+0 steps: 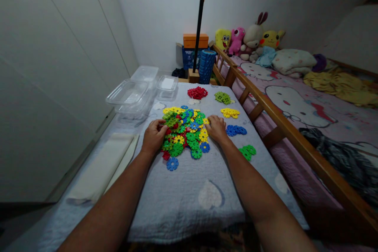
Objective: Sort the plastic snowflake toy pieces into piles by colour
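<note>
Five single-colour piles [230, 113] lie sorted, while a mixed heap [189, 129] remains between left hand [154, 136] and right hand [217, 128], set apart, their grip unclear.

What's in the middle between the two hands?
A mixed pile of red, yellow, blue and green pieces lies between the left hand and the right hand, as the head view shows.

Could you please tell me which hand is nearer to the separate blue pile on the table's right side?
Right. The right hand is just left of the blue pile; the left hand is across the mixed pile from it.
</note>
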`<state>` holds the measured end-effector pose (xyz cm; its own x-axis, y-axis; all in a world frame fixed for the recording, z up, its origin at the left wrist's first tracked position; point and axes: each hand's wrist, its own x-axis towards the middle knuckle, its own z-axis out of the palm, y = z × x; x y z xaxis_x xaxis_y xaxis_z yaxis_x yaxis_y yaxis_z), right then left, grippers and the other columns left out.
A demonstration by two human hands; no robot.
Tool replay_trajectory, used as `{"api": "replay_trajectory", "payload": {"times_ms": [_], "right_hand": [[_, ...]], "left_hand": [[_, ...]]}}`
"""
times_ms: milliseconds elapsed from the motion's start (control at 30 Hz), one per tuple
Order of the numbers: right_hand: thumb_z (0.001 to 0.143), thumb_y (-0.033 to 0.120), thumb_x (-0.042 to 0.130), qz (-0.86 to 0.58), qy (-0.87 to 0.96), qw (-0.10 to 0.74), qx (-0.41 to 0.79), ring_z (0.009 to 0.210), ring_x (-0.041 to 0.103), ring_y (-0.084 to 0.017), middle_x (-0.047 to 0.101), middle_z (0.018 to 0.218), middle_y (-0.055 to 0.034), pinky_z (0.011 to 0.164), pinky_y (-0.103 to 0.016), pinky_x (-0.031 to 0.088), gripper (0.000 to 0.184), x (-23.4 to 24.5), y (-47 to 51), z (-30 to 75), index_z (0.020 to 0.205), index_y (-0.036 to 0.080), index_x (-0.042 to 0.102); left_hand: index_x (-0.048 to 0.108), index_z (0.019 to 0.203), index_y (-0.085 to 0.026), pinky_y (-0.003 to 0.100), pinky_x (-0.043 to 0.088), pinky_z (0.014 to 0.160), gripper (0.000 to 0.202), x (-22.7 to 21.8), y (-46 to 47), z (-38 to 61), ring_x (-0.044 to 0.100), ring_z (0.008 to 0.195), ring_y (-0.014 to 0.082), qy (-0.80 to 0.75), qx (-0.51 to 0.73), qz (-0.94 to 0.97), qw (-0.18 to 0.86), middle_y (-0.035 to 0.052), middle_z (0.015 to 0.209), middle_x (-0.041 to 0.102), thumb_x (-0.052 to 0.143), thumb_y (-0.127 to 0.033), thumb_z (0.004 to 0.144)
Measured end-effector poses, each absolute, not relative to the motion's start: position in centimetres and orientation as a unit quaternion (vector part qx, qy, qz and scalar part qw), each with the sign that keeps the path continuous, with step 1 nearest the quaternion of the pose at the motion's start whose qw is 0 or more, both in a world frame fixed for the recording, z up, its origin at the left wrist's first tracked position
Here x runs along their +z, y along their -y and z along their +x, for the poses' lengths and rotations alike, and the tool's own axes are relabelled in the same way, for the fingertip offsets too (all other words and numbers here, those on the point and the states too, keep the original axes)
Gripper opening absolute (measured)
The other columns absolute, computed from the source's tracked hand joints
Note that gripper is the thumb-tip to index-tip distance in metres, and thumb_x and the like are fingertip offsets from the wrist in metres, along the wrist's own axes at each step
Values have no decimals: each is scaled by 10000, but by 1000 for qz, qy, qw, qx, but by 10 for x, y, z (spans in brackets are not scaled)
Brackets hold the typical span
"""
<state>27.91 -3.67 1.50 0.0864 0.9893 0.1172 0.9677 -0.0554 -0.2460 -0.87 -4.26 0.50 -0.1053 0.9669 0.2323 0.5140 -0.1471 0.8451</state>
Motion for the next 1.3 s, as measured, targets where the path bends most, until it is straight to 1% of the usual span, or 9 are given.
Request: {"api": "replay_trajectory", "payload": {"times_ms": [167,267,400,567,667,800,1033,1200,1300], "right_hand": [[914,357,620,-731,656,180,43,1153,520,-303,650,1233,-117,932,-396,416,282,10,36,280,1151,213,676],[890,367,645,-730,652,206,27,1128,523,-294,650,1180,-112,923,-385,415,270,9,38,282,1110,216,687],[891,351,637,-739,639,214,3,1134,525,-296,656,1185,-118,928,-383,406,300,14,36,292,1154,214,685],[889,328,618,-768,609,196,-12,1134,541,-308,675,1209,-127,952,-407,394,342,26,24,321,1197,193,679],[877,330,626,-789,585,184,-26,1160,533,-325,665,1234,-136,954,-420,397,371,30,15,341,1214,185,683],[873,341,633,-809,561,172,-40,1140,534,-325,646,1227,-151,946,-430,406,377,32,5,358,1212,192,699],[889,363,627,-813,557,167,-38,1134,511,-321,620,1218,-161,938,-423,407,368,28,-10,362,1205,194,711],[888,324,622,-815,552,172,-35,1117,512,-322,623,1213,-175,934,-429,405,358,23,-13,358,1203,181,712],[895,322,607,-812,553,183,-42,1120,515,-324,631,1228,-171,936,-431,403,384,23,-10,353,1241,181,696]], "left_hand": [[674,1025,-212,357,534,853,320,5,43,-9,659,843,213,-597,442,617,262,45,968,682,580,-433,813],[670,1020,-216,354,537,844,312,5,42,-9,660,843,213,-598,442,615,262,43,960,685,583,-430,810],[672,1023,-213,352,536,843,314,5,43,-9,661,852,214,-600,438,615,265,44,958,688,580,-431,816],[681,1025,-204,365,529,871,327,6,43,-9,658,884,222,-601,436,621,253,59,1001,681,575,-434,819],[680,1030,-202,363,531,866,332,5,42,-9,658,895,226,-598,439,619,257,59,989,679,571,-438,823],[679,1028,-208,365,532,869,324,6,43,-9,659,890,227,-602,437,618,257,53,970,680,575,-432,819],[673,1038,-210,368,540,862,323,7,43,-8,665,864,221,-600,441,612,268,53,979,691,582,-430,819],[673,1026,-214,366,541,869,312,6,43,-9,666,870,218,-600,443,612,262,50,981,690,584,-426,816],[672,1025,-211,366,542,862,314,6,42,-9,669,878,222,-597,442,615,264,53,985,689,584,-427,814]]}}
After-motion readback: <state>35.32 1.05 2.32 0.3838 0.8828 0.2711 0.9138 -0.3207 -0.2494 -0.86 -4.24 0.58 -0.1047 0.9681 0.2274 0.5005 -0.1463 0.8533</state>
